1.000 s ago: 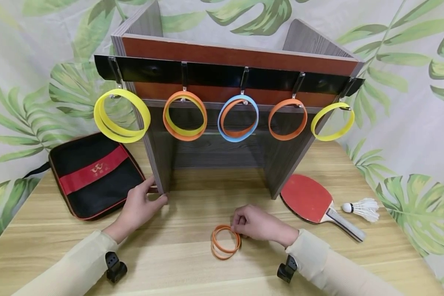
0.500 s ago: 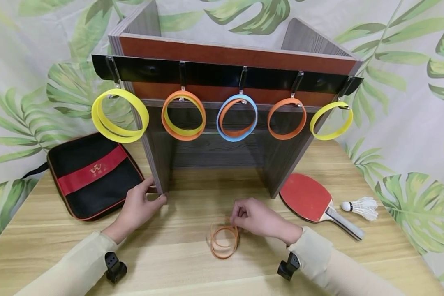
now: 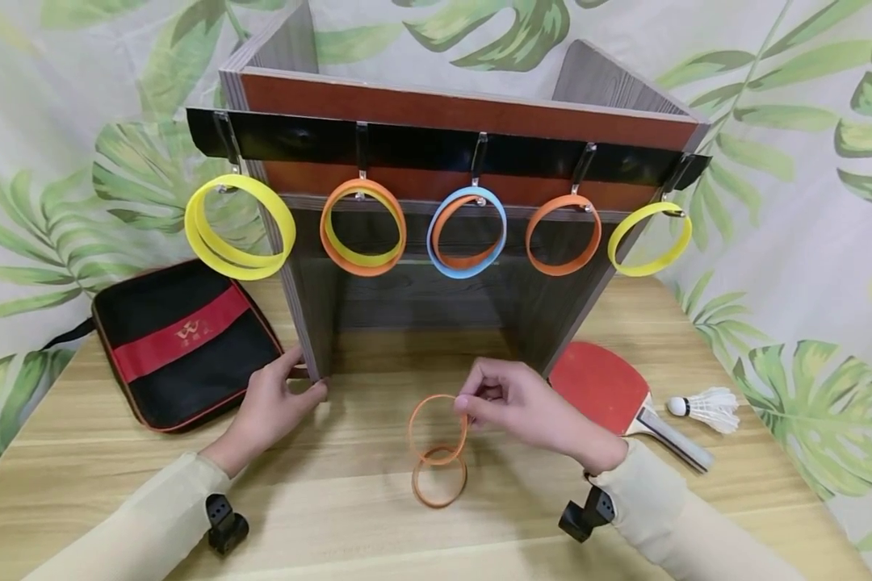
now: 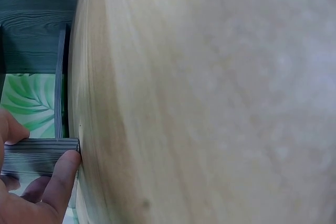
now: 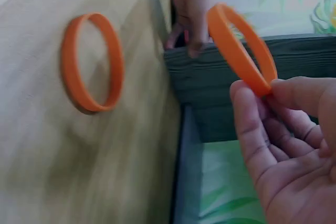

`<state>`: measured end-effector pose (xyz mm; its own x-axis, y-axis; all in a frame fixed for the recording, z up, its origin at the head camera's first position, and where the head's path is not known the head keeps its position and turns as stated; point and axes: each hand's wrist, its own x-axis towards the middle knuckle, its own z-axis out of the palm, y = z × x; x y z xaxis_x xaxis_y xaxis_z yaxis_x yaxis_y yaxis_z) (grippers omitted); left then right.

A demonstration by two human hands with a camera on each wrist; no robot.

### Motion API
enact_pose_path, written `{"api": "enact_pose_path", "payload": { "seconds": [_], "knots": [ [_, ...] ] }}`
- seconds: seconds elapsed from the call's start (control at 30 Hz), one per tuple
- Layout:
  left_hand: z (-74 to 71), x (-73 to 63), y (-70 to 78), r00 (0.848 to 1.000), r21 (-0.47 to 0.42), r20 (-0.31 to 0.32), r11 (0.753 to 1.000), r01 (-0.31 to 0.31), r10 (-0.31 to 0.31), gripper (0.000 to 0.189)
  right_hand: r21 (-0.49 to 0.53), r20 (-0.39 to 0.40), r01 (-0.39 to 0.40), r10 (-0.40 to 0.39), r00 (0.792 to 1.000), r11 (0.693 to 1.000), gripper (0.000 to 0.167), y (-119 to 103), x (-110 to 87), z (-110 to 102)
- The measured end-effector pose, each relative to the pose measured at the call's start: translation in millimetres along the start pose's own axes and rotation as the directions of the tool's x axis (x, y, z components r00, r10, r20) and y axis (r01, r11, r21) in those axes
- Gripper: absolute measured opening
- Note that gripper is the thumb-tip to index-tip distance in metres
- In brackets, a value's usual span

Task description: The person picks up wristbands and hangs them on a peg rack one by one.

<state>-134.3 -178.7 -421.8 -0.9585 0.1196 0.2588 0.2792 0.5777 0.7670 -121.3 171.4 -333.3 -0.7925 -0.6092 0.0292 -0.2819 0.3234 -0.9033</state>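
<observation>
My right hand point(image 3: 523, 403) pinches an orange silicone wristband point(image 5: 233, 51) between thumb and forefinger, raised over the table. A second orange wristband point(image 5: 70, 72) lies flat on the wood beneath it; the two overlap in the head view. At the lower left, my left hand point(image 3: 272, 407) grips the foot of the grey wood-grain stand's left side panel point(image 3: 308, 307), thumb on one face and fingers on the other. Across the stand's front runs a black strip point(image 3: 421, 147) with several hooks. Yellow bands point(image 3: 283, 226), orange bands point(image 3: 530, 242) and a blue band point(image 3: 504, 234) hang from them.
Left of the stand lies a black zip case point(image 3: 218, 363) with a red stripe. A red table tennis bat point(image 3: 603, 387) lies by the stand's right foot, with a white shuttlecock point(image 3: 712, 409) beyond its handle. Leaf-patterned cloth point(image 3: 807, 202) hangs behind the table point(image 3: 334, 516).
My right hand has lifted one orange wristband off the other and moved slightly up and right, toward the stand. My left hand stays on the side panel.
</observation>
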Motion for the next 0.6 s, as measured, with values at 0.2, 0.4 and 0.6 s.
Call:
{"api": "enact_pose_path", "payload": {
  "seconds": [0.2,0.4,0.6],
  "knots": [
    [0.9,-0.6,0.5,1.0,-0.005,0.002,1.0,-0.003,0.003,0.048,0.007,-0.079,0.051,-0.05,0.996,0.999,0.004,-20.3,-9.8,-16.9],
    [1.4,0.1,1.1,1.0,-0.003,0.004,1.0,-0.006,0.006,0.049,0.021,-0.157,0.21,-0.204,0.966,0.978,0.004,-42.8,-19.1,-37.3],
    [-0.1,-1.6,0.8,1.0,0.002,0.002,1.0,0.004,-0.004,0.05,0.056,-0.272,0.36,-0.333,0.903,0.931,0.002,-70.4,-22.1,-56.8]
  ]
}}
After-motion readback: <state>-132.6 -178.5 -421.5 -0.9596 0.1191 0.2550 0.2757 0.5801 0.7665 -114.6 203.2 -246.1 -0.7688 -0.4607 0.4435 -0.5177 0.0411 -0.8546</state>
